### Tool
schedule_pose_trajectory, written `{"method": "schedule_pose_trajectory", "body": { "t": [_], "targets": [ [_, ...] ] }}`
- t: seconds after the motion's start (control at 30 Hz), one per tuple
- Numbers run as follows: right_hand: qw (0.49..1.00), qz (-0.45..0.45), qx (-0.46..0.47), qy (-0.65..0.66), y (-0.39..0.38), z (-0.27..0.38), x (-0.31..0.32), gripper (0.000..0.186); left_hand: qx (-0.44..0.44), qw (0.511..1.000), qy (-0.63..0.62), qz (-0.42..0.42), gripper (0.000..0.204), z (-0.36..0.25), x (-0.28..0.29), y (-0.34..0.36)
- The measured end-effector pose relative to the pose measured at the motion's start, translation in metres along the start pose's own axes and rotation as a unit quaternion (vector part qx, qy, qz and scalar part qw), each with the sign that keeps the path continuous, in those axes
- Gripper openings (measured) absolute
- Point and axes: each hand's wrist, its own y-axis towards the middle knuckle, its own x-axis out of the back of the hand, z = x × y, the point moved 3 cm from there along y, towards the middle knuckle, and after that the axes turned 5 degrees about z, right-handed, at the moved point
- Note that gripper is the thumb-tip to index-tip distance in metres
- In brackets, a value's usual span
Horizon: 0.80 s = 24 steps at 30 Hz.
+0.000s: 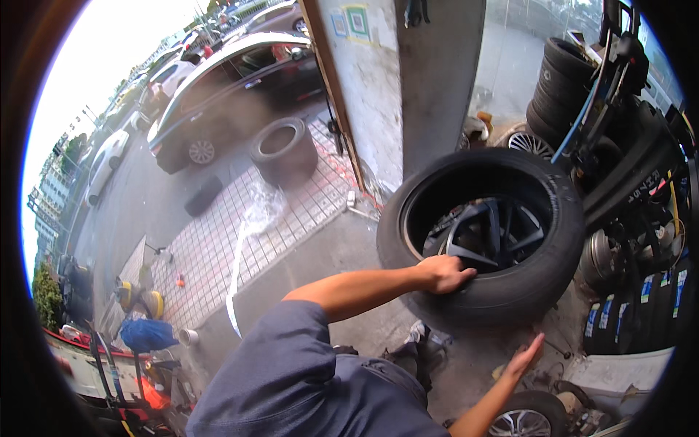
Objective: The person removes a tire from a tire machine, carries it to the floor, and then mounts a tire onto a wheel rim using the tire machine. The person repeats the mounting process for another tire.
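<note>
A large black tyre [502,302] stands tilted in front of me, its opening facing up. Inside the opening shows a dark spoked alloy wheel [484,237]; whether it sits in the tyre or lies below cannot be made out. My left hand [445,275] is closed over the tyre's near inner edge, thumb side up. Just below the tyre's lower right side, my right hand [524,358] is held with fingers stretched out, apart from the rubber and holding nothing.
Black machine arms [619,146] rise at the right, beside stacked tyres [557,87]. More tyres [641,313] stand along the right wall. A wheel [524,421] lies near my right forearm. A pillar [400,95] rises behind; outside are a loose tyre [284,153] and a dark car [240,91].
</note>
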Motion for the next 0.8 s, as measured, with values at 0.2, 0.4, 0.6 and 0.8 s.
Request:
{"method": "schedule_pose_trajectory", "body": {
  "t": [0.2, 0.4, 0.6, 0.8],
  "targets": [
    [0.983, 0.159, 0.089, 0.003, -0.061, 0.031, -0.051, 0.059, 0.068, 0.990, -0.110, -0.064, 0.074, 0.152, 0.070, -0.086],
    [0.967, 0.219, -0.037, -0.127, -0.162, 0.010, -0.145, 0.053, 0.148, 0.943, -0.296, -0.032, 0.079, 0.400, 0.062, -0.176],
    [0.857, 0.391, -0.157, -0.297, -0.168, -0.146, -0.219, 0.046, 0.358, 0.812, -0.450, -0.100, 0.074, 0.645, -0.083, -0.326],
    [0.744, 0.441, -0.213, -0.454, -0.124, -0.235, -0.255, 0.046, 0.543, 0.596, -0.560, -0.192, 0.070, 0.737, -0.196, -0.508]
  ]
}}
